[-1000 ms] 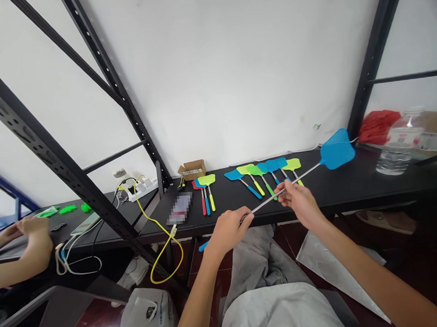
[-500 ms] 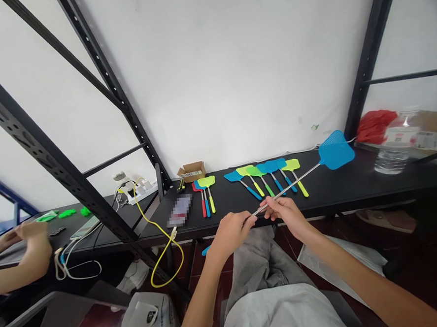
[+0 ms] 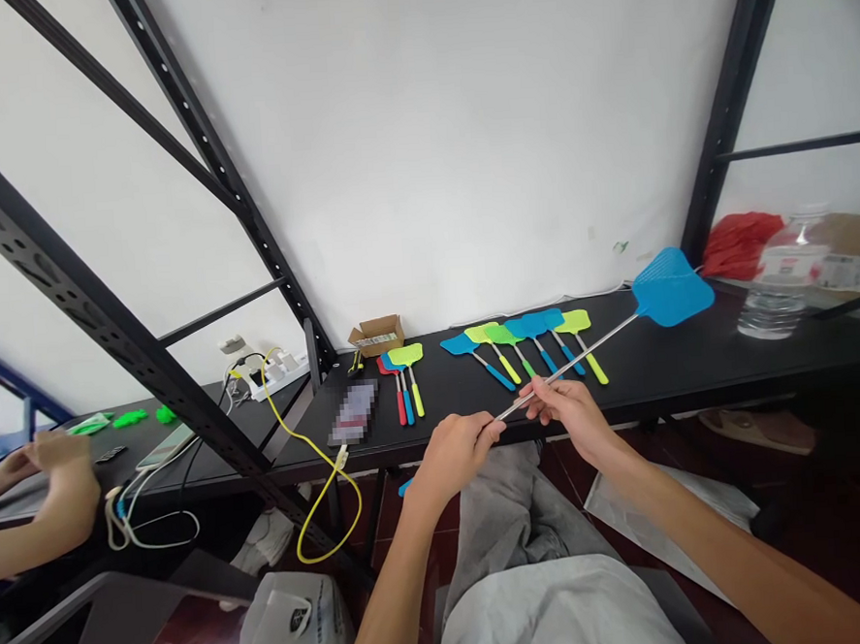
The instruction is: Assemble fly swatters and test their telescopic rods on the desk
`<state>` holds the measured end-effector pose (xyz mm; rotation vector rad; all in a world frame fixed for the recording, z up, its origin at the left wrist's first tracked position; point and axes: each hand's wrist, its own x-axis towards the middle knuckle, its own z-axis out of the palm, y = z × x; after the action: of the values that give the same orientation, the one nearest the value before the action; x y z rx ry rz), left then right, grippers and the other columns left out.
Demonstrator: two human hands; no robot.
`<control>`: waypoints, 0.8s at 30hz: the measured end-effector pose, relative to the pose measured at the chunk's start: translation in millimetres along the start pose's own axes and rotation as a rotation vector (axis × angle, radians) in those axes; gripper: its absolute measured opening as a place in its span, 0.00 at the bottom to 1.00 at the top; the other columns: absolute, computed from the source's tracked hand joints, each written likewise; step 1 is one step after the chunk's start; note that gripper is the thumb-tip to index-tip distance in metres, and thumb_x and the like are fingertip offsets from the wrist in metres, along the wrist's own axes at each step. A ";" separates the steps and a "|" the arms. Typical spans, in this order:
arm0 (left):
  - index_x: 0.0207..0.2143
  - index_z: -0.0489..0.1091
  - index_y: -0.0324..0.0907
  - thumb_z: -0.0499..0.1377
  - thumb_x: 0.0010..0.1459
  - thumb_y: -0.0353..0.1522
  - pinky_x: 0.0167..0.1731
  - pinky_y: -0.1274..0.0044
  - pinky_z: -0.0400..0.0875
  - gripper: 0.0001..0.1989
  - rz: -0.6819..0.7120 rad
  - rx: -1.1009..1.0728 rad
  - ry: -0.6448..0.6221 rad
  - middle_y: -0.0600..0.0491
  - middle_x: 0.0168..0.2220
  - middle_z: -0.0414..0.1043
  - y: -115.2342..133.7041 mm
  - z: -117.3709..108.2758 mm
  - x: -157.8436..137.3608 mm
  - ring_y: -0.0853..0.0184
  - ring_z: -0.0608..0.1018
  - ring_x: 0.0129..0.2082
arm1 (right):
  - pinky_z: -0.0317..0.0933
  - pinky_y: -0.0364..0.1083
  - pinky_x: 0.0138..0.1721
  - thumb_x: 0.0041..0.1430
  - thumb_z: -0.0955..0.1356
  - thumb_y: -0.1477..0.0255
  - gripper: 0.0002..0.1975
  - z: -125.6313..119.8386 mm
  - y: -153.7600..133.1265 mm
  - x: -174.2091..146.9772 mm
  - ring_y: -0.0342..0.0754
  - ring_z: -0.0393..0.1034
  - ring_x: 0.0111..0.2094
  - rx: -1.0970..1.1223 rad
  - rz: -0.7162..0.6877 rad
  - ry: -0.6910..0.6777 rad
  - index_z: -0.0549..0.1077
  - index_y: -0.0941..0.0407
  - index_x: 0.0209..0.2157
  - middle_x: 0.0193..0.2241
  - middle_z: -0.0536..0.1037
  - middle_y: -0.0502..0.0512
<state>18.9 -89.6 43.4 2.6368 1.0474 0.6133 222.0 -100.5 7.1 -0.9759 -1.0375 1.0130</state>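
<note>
A fly swatter with a blue head and a long thin metal rod is held slantwise across my lap and the table edge, its head up to the right. My left hand is closed around its lower part; a bit of blue handle shows below that hand. Farther up, my right hand pinches the rod between thumb and fingers. Beyond my hands lies a row of several shorter swatters in blue, green and yellow. To the left are three more, with red, blue and yellow handles.
On the black table are a phone, a small cardboard box and, at right, a plastic bottle. A yellow cable hangs over the edge. Another person's arms are at far left. Black shelf posts stand either side.
The swatter's blue head has moved a little farther right and up, away from my left hand. My right hand has shifted slightly right along with it; my left hand stays nearly still.
</note>
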 end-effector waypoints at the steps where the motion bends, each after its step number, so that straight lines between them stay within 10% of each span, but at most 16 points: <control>1: 0.29 0.69 0.43 0.45 0.68 0.39 0.29 0.80 0.57 0.19 -0.001 -0.002 0.001 0.54 0.26 0.73 -0.2 -0.4 -0.1 0.69 0.73 0.26 | 0.58 0.42 0.22 0.50 0.71 0.51 0.21 -1.8 -0.7 1.3 0.45 0.69 0.24 0.006 0.001 0.014 0.79 0.57 0.26 0.26 0.78 0.59; 24: 0.29 0.69 0.42 0.45 0.68 0.39 0.30 0.80 0.58 0.20 0.027 -0.074 -0.010 0.55 0.26 0.74 -5.7 -4.1 -1.5 0.70 0.73 0.27 | 0.60 0.40 0.21 0.44 0.75 0.53 0.21 -51.8 -20.0 23.3 0.44 0.67 0.26 0.114 -0.040 0.240 0.77 0.58 0.24 0.27 0.78 0.60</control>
<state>12.5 -86.3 44.4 2.5913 0.9686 0.6321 280.1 -90.4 19.6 -0.9536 -0.7893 0.8876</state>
